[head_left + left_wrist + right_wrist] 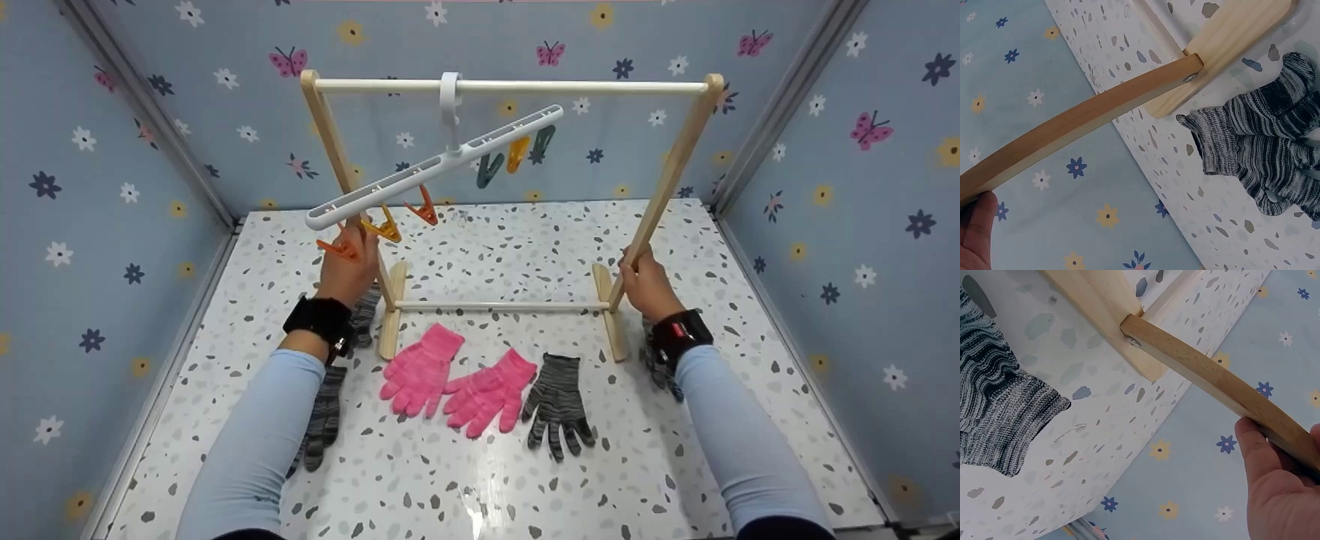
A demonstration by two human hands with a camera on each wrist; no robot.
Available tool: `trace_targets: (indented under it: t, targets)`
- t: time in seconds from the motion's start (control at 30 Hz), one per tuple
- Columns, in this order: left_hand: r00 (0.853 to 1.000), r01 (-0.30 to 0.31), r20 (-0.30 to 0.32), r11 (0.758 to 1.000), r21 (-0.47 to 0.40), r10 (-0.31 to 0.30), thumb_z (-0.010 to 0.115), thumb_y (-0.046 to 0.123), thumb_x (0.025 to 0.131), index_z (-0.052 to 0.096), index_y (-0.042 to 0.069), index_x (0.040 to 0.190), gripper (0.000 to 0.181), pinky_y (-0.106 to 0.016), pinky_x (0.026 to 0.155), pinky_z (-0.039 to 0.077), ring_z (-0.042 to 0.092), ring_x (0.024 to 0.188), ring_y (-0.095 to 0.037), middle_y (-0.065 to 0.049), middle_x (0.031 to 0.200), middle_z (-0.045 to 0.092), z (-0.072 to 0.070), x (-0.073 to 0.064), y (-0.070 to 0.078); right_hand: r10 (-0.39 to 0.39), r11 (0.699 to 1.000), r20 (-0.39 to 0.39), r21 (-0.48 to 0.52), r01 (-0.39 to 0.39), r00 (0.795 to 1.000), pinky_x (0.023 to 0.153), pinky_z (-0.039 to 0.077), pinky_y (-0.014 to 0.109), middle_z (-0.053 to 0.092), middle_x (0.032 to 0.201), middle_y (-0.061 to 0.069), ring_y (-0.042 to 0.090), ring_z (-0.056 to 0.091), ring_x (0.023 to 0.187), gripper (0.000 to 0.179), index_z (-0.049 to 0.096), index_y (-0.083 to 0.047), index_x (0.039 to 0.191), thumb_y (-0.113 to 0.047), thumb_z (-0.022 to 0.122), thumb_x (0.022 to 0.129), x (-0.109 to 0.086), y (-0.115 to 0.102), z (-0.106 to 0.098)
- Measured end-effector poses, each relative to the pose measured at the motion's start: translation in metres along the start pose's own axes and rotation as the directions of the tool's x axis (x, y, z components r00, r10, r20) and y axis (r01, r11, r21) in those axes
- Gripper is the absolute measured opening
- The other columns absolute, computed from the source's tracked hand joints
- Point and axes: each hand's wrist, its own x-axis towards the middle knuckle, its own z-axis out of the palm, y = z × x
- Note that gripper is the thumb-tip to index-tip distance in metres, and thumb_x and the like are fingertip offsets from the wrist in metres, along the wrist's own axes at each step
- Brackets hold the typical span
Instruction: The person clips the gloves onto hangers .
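Note:
A wooden drying rack (510,86) with white rails stands on the speckled table. My left hand (350,266) grips its left post (1084,115), partly behind the hanging clips in the head view. On the other side, my right hand (649,285) holds the right post (1213,377) low down. From the top rail hangs a white clip hanger (450,161), slanted, with orange, yellow and green clips (517,154) dangling. In front of the rack lie two pink gloves (424,367) and a dark grey striped glove (559,405).
More grey striped gloves (325,420) lie beside and partly under the left forearm. Another grey glove (660,360) lies under the right wrist, mostly hidden. Flowered panels (90,247) enclose the table (450,480) at the left, back and right.

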Motion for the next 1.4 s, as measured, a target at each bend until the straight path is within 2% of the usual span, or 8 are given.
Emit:
trace_targets:
  t: [0.07,0.27,0.43,0.57,0.8,1.03,1.23,1.4]
  targets:
    - [1.0,0.004,-0.001,1.0,0.009,-0.004,0.045,0.024,0.117,0.038,-0.005,0.161,0.053,-0.06,0.101,0.054,0.067,0.111,-0.046,-0.031,0.123,0.067,0.0,-0.001,0.0,-0.002,1.0,0.003,0.006,0.002,1.0,0.113,0.051,0.061,0.06,0.135,0.038,0.05,0.062,0.13,0.036,0.04,0.014,0.143,-0.005,0.041,0.112,0.001,0.0,0.0]
    - [0.999,0.036,-0.003,0.999,0.01,-0.036,0.045,0.027,0.117,0.053,-0.008,0.137,0.041,-0.06,0.1,0.055,0.068,0.107,-0.046,-0.029,0.117,0.067,0.0,-0.003,0.0,0.002,1.0,0.02,0.008,-0.002,1.0,0.114,0.05,0.062,0.058,0.137,0.038,0.051,0.06,0.133,0.035,0.04,0.014,0.143,-0.004,0.04,0.113,0.004,-0.001,0.0]
    - [0.998,0.069,0.014,0.997,-0.027,-0.069,0.046,0.031,0.117,0.053,-0.006,0.14,0.043,-0.059,0.104,0.054,0.067,0.113,-0.044,-0.029,0.123,0.066,-0.003,-0.005,0.002,-0.008,1.0,0.014,0.013,0.008,1.0,0.115,0.05,0.063,0.059,0.138,0.039,0.052,0.06,0.134,0.035,0.04,0.014,0.143,-0.003,0.04,0.113,0.004,-0.001,0.0]
    - [0.998,0.059,0.041,0.997,-0.043,-0.057,0.044,0.031,0.117,0.053,-0.006,0.128,0.039,-0.056,0.098,0.054,0.065,0.105,-0.042,-0.026,0.114,0.062,-0.006,-0.005,0.005,-0.005,1.0,0.018,0.018,0.004,1.0,0.116,0.049,0.063,0.058,0.14,0.039,0.052,0.059,0.137,0.037,0.038,0.015,0.145,-0.003,0.038,0.113,0.003,-0.002,0.0]
    - [0.993,0.08,0.091,0.994,-0.07,-0.073,0.045,0.031,0.117,0.05,-0.006,0.145,0.047,-0.057,0.109,0.053,0.064,0.12,-0.04,-0.028,0.129,0.064,-0.012,-0.005,0.006,0.002,1.0,0.035,0.028,-0.003,0.999,0.117,0.048,0.063,0.056,0.14,0.039,0.052,0.057,0.138,0.037,0.037,0.016,0.145,-0.004,0.037,0.113,0.002,-0.003,-0.001]
    - [0.999,0.027,0.045,0.999,-0.028,-0.026,0.052,0.025,0.116,0.051,-0.009,0.145,0.045,-0.059,0.11,0.052,0.066,0.121,-0.045,-0.031,0.13,0.065,-0.015,-0.003,0.004,0.028,0.997,0.033,0.071,-0.031,0.999,0.118,0.047,0.062,0.056,0.142,0.039,0.051,0.056,0.139,0.04,0.037,0.014,0.148,-0.005,0.038,0.114,0.003,-0.003,-0.001]
    - [0.999,0.001,0.033,0.997,-0.083,0.001,0.06,0.024,0.113,0.043,-0.004,0.158,0.055,-0.058,0.11,0.053,0.063,0.127,-0.045,-0.032,0.143,0.061,-0.018,-0.004,0.003,0.04,0.994,0.003,0.105,-0.04,0.999,0.12,0.047,0.06,0.056,0.147,0.038,0.049,0.056,0.141,0.046,0.035,0.014,0.155,-0.006,0.04,0.114,0.001,-0.004,0.001]
    - [0.999,-0.019,0.035,0.991,-0.13,0.024,0.063,0.021,0.112,0.045,0.001,0.158,0.054,-0.055,0.104,0.057,0.063,0.125,-0.042,-0.028,0.145,0.06,-0.024,-0.009,0.006,0.063,0.99,0.01,0.124,-0.064,0.998,0.12,0.047,0.061,0.054,0.15,0.037,0.049,0.054,0.143,0.047,0.033,0.014,0.154,-0.012,0.041,0.116,-0.001,-0.006,-0.001]
